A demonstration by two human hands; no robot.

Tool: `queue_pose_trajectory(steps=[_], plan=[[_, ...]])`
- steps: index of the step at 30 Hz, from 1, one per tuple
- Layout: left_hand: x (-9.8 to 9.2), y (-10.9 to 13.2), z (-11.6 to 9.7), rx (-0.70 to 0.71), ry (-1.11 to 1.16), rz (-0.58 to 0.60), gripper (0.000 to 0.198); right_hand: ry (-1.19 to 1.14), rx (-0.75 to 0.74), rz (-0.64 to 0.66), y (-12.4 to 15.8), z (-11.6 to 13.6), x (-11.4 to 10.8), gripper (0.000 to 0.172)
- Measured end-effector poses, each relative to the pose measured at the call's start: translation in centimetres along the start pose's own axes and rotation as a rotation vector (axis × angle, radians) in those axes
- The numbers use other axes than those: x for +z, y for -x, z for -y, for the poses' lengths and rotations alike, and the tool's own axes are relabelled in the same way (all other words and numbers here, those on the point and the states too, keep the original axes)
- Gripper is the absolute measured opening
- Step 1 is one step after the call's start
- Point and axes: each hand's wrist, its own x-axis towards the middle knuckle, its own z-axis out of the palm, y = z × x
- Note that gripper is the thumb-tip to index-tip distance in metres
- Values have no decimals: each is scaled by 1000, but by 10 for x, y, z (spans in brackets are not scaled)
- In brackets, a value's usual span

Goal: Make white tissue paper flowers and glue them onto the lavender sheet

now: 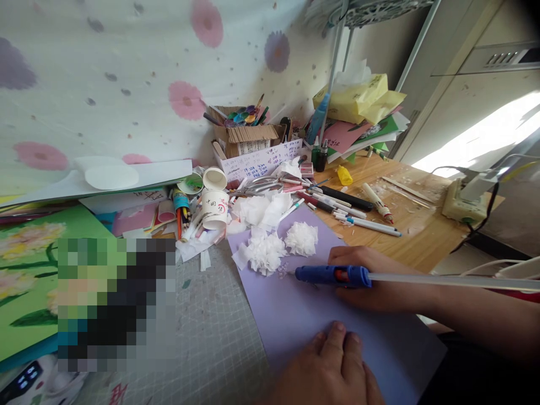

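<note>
A blue hot glue gun [310, 275] is held in my right hand [363, 264]. A long translucent glue stick [447, 280] sticks out of its back end, across my forearm. Its nozzle points left, close above a patch of clear glue [284, 269] on the purple paper [270, 315]. Two ruffled white paper flowers, a left flower [266, 252] and a right flower [301, 238], sit near the paper's far edge beside the glue. My left hand [333, 368] rests on the near part of the same sheet, fingers extended, holding nothing.
Paper cups [215, 208], crumpled white tissue [265, 209] and several pens [341, 199] clutter the far side. A grey cutting mat [211, 320] lies left, with a green flower picture [25, 304] beyond it. A power strip [464, 202] with cables stands at right.
</note>
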Motion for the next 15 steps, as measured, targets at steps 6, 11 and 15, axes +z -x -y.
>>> queue_pose_trajectory(steps=[6,11,15], plan=[[1,2,-2,-1,18,8,26,-20,37,-54,-3,-7,3,15],[3,5,-2,8,25,59,26,-13,41,-73,-5,-12,5,14],[0,4,-1,12,26,36,24,-5,39,-97,-5,-12,6,8]])
